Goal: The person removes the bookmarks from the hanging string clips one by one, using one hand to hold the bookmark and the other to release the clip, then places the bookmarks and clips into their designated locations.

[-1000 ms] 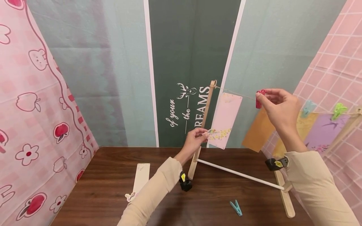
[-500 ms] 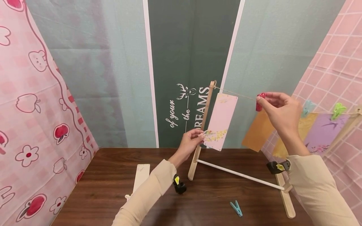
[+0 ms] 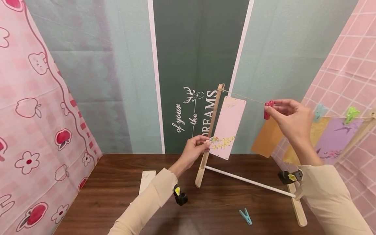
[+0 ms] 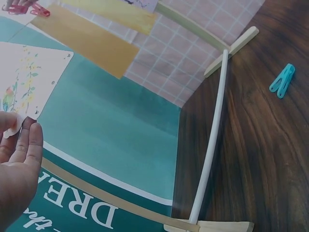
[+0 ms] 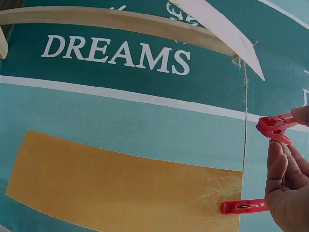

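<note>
In the head view my left hand (image 3: 192,150) pinches the lower left corner of a pink card (image 3: 230,122) printed with yellow flowers and a bird. The card tilts just under a thin string (image 3: 248,97), close to a wooden post (image 3: 215,111). My right hand (image 3: 295,122), farther right, pinches a red clothespin (image 5: 274,126) between thumb and fingers, beside the string. Another red clothespin (image 5: 241,207) clips an orange card (image 5: 120,181) to that string, as the right wrist view shows.
Yellow (image 3: 320,129) and purple (image 3: 339,138) cards hang farther right under blue (image 3: 320,112) and green (image 3: 352,115) clothespins. A white rod (image 3: 249,181) joins the stand's feet. On the brown table (image 3: 214,209) lie a blue clothespin (image 3: 245,216) and a pale card (image 3: 147,181), partly behind my left sleeve.
My left hand has drawn the pink card left and slightly down. The right hand, with its red clothespin, has sunk a little.
</note>
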A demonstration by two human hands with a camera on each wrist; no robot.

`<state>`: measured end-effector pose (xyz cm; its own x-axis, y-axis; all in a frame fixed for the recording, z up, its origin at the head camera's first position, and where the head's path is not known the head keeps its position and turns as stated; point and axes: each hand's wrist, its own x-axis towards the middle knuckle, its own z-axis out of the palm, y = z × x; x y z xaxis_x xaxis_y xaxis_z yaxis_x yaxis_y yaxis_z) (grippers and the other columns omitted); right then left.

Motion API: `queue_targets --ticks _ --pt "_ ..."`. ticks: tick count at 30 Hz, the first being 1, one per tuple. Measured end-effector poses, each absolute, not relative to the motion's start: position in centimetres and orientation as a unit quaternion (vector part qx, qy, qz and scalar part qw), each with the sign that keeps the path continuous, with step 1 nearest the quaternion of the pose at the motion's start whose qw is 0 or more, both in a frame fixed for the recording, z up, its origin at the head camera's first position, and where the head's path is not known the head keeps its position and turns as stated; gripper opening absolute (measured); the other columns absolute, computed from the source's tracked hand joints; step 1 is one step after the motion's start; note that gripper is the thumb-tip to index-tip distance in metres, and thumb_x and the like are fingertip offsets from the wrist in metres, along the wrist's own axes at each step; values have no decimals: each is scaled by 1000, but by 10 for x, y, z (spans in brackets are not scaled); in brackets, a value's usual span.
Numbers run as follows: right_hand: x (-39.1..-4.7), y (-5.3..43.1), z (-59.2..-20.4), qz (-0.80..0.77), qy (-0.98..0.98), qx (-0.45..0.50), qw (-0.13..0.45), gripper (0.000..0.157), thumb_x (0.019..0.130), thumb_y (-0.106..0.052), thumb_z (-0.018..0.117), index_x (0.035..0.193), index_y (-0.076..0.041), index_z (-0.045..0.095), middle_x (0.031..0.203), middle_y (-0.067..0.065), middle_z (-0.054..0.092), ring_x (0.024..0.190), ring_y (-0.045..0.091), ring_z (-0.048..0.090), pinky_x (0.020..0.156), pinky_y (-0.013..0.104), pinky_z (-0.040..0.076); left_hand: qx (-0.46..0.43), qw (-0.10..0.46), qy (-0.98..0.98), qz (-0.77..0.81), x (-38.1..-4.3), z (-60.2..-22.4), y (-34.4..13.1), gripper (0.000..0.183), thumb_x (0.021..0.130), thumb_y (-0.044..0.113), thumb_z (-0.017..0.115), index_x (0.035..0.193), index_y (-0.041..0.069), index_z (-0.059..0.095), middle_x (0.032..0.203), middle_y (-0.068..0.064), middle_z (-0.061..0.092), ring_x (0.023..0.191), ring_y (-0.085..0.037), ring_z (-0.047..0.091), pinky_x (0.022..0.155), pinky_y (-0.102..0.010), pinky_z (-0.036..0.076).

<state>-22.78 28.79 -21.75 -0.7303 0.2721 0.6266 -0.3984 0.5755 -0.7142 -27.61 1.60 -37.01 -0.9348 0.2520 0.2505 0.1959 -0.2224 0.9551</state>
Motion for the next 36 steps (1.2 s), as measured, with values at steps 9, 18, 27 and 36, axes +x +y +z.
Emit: queue_targets --ticks 9,18,27,36 --pt "-224 291 -221 463 -815 31 347 36 79 -21 82 107 -3 69 79 -23 67 73 -2 64 59 13 45 196 34 611 767 -267 -368 9 23 91 -3 64 111 -12 60 91 -8 63 79 -14 62 80 -38 55" --pt "-218 294 -226 458 -820 31 342 36 79 -18 82 107 -2 68 79 -24 65 72 -2 63 61 10 46 193 42 589 784 -261 -369 2 20 90 -5 64 108 -14 59 90 -11 63 75 -15 62 72 -29 56" --pt "-214 297 -235 447 -826 35 342 37 78 -17 83 107 0 69 79 -25 66 70 -3 63 61 9 46 189 61 579 791 -252 -365 -5 18 91 -6 62 107 -12 59 88 -8 61 73 -15 63 72 -30 56" --pt "-206 298 -244 457 -820 38 343 37 77 -13 83 108 1 68 83 -22 67 71 -4 63 63 8 47 196 58 573 794 -242 -361 -13 19 90 -5 63 108 -12 59 90 -10 61 77 -16 63 72 -29 56"
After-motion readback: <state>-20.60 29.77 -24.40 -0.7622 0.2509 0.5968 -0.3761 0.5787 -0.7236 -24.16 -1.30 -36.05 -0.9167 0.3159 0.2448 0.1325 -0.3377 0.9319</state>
